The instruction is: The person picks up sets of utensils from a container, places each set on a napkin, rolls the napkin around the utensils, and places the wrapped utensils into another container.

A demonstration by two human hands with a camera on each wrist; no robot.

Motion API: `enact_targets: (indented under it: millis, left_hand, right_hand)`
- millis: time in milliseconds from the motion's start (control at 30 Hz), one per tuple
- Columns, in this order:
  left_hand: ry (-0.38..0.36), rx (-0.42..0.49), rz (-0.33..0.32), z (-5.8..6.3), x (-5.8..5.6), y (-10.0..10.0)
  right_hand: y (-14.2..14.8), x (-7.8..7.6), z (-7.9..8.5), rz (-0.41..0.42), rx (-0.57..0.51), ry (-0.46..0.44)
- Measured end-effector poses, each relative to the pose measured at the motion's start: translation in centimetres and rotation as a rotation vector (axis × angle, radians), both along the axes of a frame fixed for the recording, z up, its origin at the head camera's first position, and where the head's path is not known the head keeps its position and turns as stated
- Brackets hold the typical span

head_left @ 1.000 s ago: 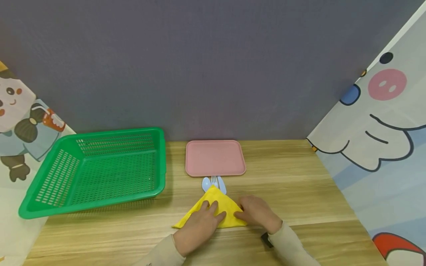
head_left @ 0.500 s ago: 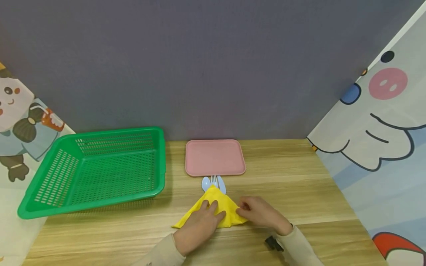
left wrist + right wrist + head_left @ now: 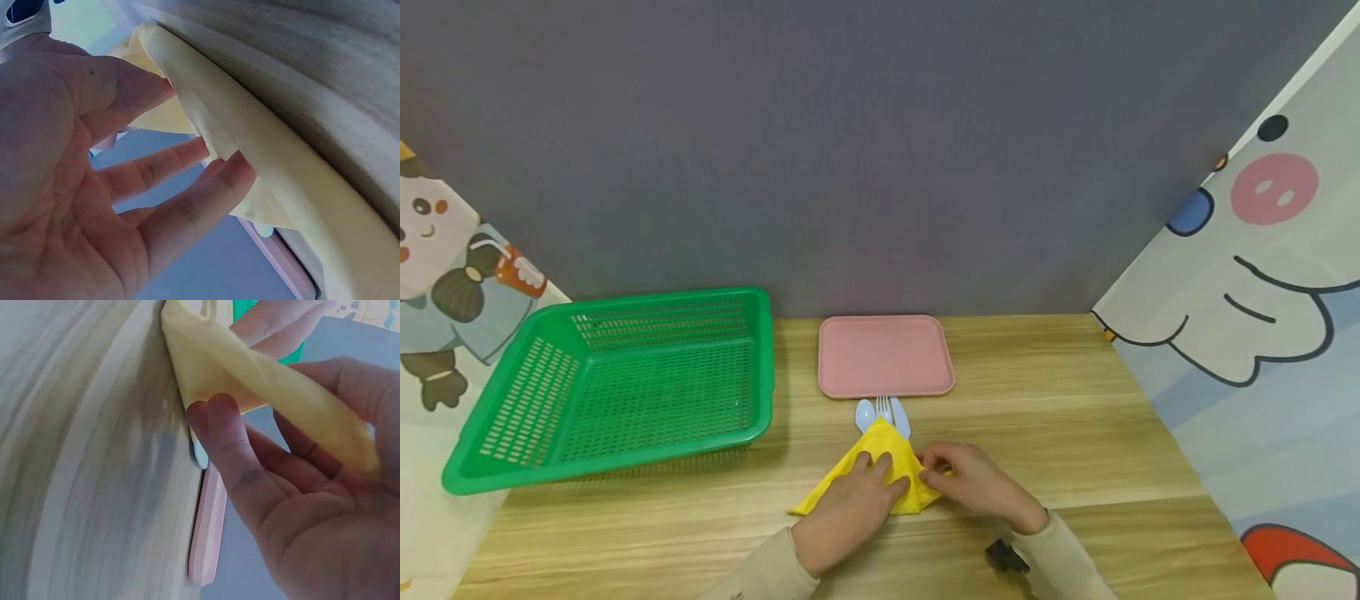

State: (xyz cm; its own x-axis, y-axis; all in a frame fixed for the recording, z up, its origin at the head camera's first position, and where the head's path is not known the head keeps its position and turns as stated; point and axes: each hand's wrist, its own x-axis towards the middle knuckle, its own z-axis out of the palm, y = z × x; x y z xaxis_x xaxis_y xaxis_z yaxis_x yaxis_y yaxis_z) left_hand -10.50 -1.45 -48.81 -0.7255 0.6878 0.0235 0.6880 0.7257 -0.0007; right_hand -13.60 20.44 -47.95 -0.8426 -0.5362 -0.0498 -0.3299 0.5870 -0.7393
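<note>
A yellow cloth napkin (image 3: 880, 450), folded to a triangle, covers the handles of a pale blue spoon (image 3: 865, 413), fork (image 3: 883, 407) and knife (image 3: 900, 417); their heads stick out beyond its far tip. With spread fingers my left hand (image 3: 852, 507) presses down on the napkin's middle. In the left wrist view, the left fingertips touch the cloth (image 3: 250, 131). My right hand (image 3: 973, 482) pinches the napkin's right corner and holds it lifted off the table. The right wrist view shows that raised flap (image 3: 269, 381) running between thumb and fingers.
A pink tray (image 3: 885, 357) lies just beyond the cutlery, near the grey back panel (image 3: 880, 167). To the left stands a green perforated basket (image 3: 756, 435). A small black object (image 3: 1006, 556) hangs by the right wrist above the wooden table (image 3: 1037, 400).
My right hand has drawn the napkin's right corner up and inward, to the left, so the right side is narrower. The left hand stays in place on the cloth.
</note>
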Motion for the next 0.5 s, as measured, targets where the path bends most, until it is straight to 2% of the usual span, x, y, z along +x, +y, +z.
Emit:
enact_targets:
  millis: [100, 333, 500]
  left_hand:
    - [0.018, 0.003, -0.014, -0.1, -0.1, -0.1]
    - [0.016, 0.021, -0.024, -0.1, -0.1, -0.1]
    - [0.061, 0.015, -0.04, -0.2, -0.1, -0.3]
  right_hand:
    - [-0.5, -0.1, 0.1, 0.004, 0.008, 0.02]
    - [-1.1, -0.3, 0.2, 0.002, 0.042, -0.002]
    - [-1.5, -0.6, 0.4, 0.033, 0.057, -0.013]
